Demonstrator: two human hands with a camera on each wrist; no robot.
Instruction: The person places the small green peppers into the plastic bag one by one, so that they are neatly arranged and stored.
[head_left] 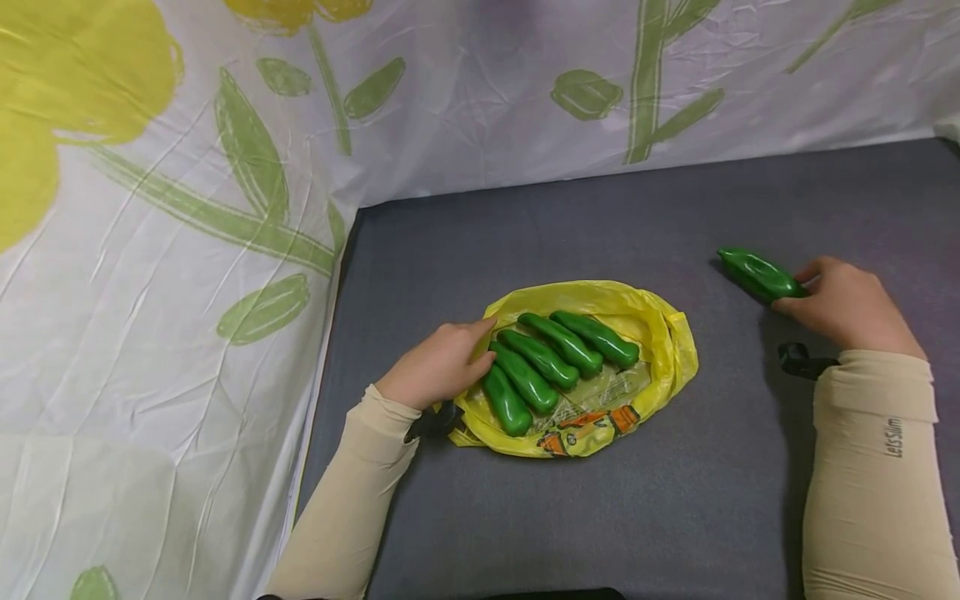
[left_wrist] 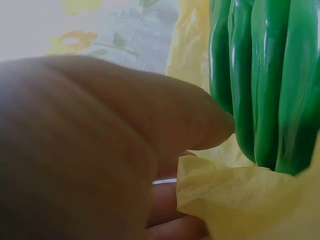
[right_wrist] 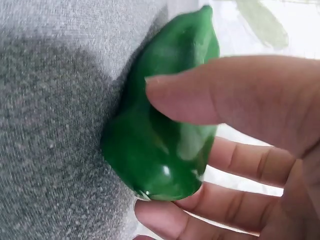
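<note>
A yellow plastic bag (head_left: 678,337) lies on the table with its mouth spread wide. Several glossy green peppers (head_left: 536,358) lie side by side inside it. At the bag's left rim, my left hand (head_left: 442,362) holds the plastic, thumb on the inner side and fingers outside; in the left wrist view the thumb (left_wrist: 200,120) comes right up to the peppers. Off to the right, my right hand (head_left: 855,302) grips the blunt end of another green pepper (head_left: 753,273), whose pointed tip faces away to the left. The right wrist view shows the thumb (right_wrist: 185,97) across this pepper and the fingers behind it.
A dark grey table (head_left: 600,525) lies under everything. White cloth (head_left: 480,108) printed with flowers and leaves hangs along the table's back and left sides. Both wrists carry black camera mounts; the right mount (head_left: 798,360) sticks out leftward close to the table.
</note>
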